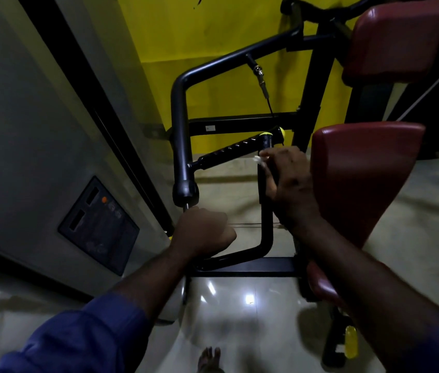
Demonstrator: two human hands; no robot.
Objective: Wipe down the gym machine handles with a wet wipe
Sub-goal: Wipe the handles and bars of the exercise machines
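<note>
A black gym machine arm curves down the middle of the view, with a ribbed grip handle running across it to a yellow end cap. My right hand wraps round the upright black handle below that cap and holds a white wet wipe against it; only a small piece of wipe shows by my fingers. My left hand grips the lower end of the machine arm just under its thick collar.
Red seat pads stand close on the right, another red pad above. A grey door with a dark panel fills the left. A yellow wall lies behind, glossy tiled floor below, with a bare foot and a yellow bottle.
</note>
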